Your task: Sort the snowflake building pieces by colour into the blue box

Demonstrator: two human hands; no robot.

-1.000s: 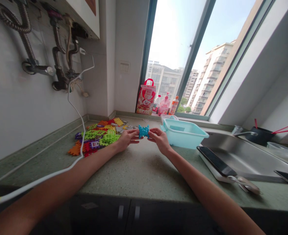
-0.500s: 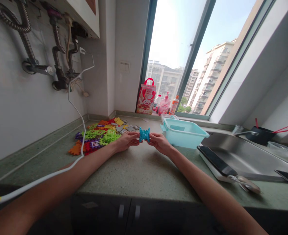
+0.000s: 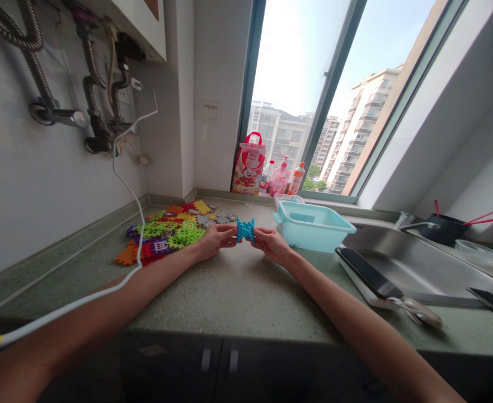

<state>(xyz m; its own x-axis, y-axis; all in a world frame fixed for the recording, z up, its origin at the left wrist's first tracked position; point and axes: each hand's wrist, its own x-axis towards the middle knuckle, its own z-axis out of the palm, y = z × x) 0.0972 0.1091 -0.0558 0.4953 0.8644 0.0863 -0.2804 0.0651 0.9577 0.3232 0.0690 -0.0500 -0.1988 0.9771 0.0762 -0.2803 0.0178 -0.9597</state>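
Observation:
Between my two hands, just above the counter, is a small blue plastic building piece (image 3: 245,229) with notched edges. My left hand (image 3: 216,240) pinches its left side, and my right hand (image 3: 272,244) pinches its right side. Whether it is one piece or several joined, I cannot tell. Left of my left hand lies a heap of flat notched building pieces (image 3: 158,229) in green, orange, red, yellow, purple and grey. Just beyond my right hand stands a light blue plastic bin (image 3: 319,235).
A white cable (image 3: 139,215) hangs across my left forearm. At right, a phone (image 3: 367,272) lies by the steel sink (image 3: 414,266). A red-handled bag (image 3: 249,168), a pink pump bottle (image 3: 280,178) and other bottles stand by the window. Pipes (image 3: 90,89) run along the left wall.
The whole view has shifted slightly to the left. Both hands keep their grip on the blue piece, with hardly any movement of their own.

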